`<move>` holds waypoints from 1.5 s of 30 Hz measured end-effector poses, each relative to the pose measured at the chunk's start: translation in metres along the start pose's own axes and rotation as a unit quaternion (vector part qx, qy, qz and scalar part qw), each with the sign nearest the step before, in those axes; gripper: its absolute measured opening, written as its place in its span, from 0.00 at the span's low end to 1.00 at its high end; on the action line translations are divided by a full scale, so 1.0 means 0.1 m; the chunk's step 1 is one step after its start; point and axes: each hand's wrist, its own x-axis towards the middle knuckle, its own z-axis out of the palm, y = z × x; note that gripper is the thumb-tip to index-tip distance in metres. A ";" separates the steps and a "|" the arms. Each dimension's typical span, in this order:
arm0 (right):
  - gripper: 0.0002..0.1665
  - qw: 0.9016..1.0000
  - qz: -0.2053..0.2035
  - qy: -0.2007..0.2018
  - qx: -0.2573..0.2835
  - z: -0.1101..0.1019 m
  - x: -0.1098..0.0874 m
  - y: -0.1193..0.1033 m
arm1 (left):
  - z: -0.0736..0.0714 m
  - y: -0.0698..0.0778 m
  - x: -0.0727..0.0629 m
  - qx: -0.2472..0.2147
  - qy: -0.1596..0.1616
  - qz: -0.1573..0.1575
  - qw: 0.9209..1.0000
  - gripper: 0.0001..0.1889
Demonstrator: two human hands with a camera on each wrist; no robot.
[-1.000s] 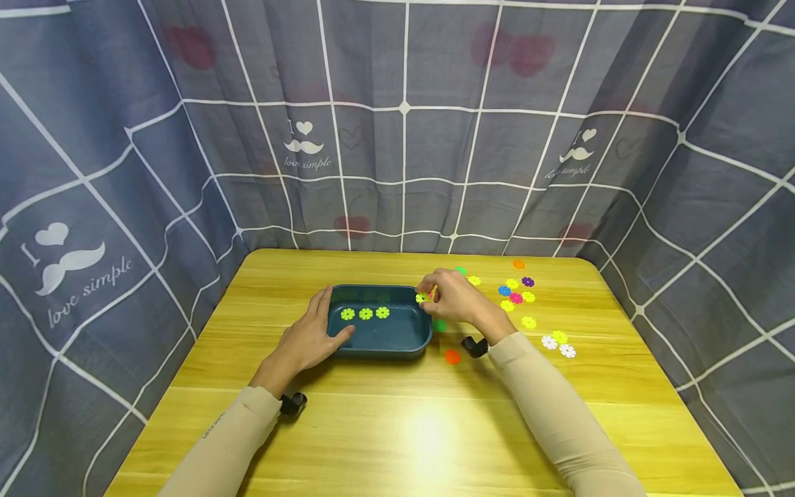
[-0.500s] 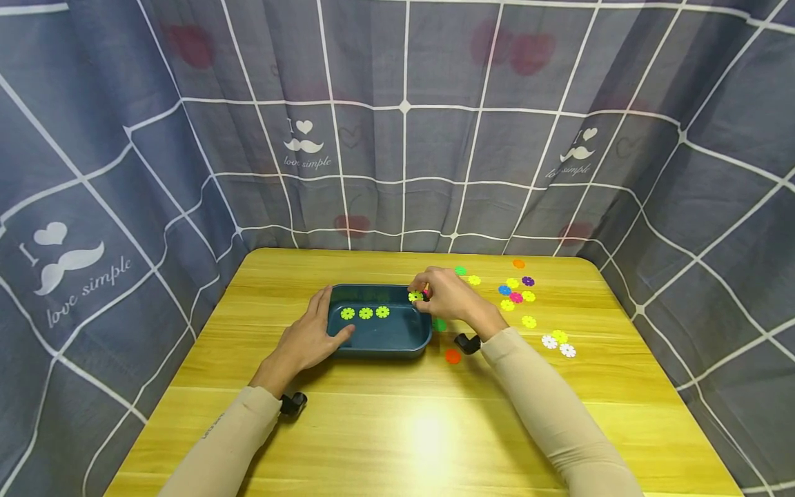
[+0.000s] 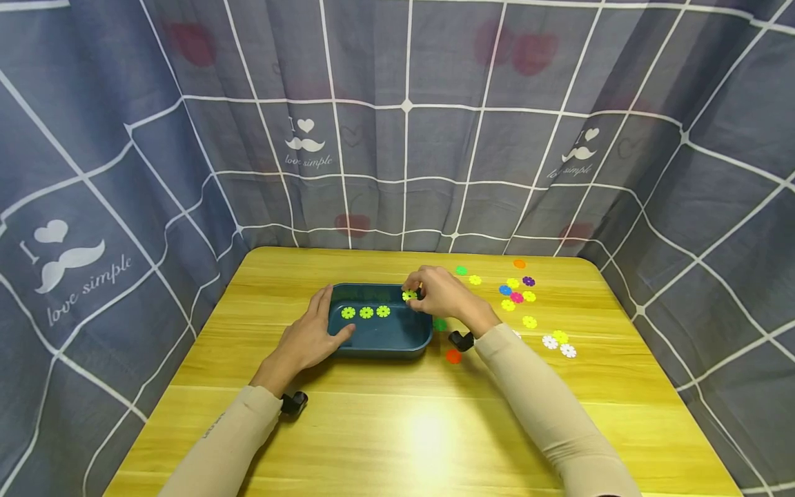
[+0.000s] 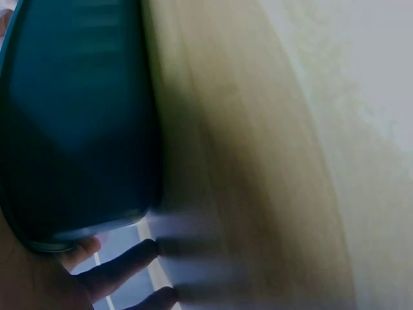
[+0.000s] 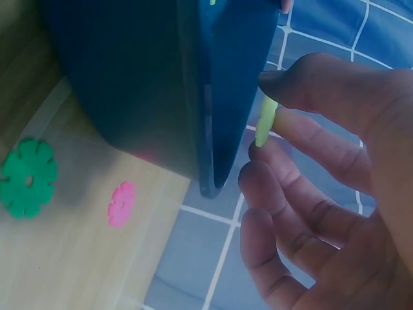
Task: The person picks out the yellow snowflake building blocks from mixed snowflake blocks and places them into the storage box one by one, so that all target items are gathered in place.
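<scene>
My right hand [image 3: 442,293] pinches a yellow flower-shaped disc [image 3: 408,295] between thumb and fingers, above the right end of a dark teal tray [image 3: 385,339]. Seen from the right wrist, the disc [image 5: 266,123] is edge-on, beside the tray's rim. Three yellow flower discs [image 3: 366,313] make a row inside the tray. My left hand [image 3: 310,333] rests at the tray's left end, its fingers along the outside and its thumb reaching over the near rim. In the left wrist view those fingers [image 4: 119,268] are extended past the tray's end.
Loose flower discs in several colours lie right of the tray, among them a blue one [image 3: 504,290], a purple one [image 3: 528,281] and a white one [image 3: 568,351]. Closer to the tray are a green disc [image 3: 439,324] and an orange disc [image 3: 453,356]. A grey-blue curtain [image 3: 373,138] surrounds the wooden table [image 3: 348,435].
My right hand has moved left with the yellow disc, from the tray's right rim to over its inside. My left hand and the three discs in the tray have stayed put.
</scene>
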 end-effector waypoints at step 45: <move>0.18 1.000 0.005 -0.018 -0.004 0.06 0.18 -0.04 | 0.00 0.02 0.01 0.003 -0.001 -0.006 1.000 0.60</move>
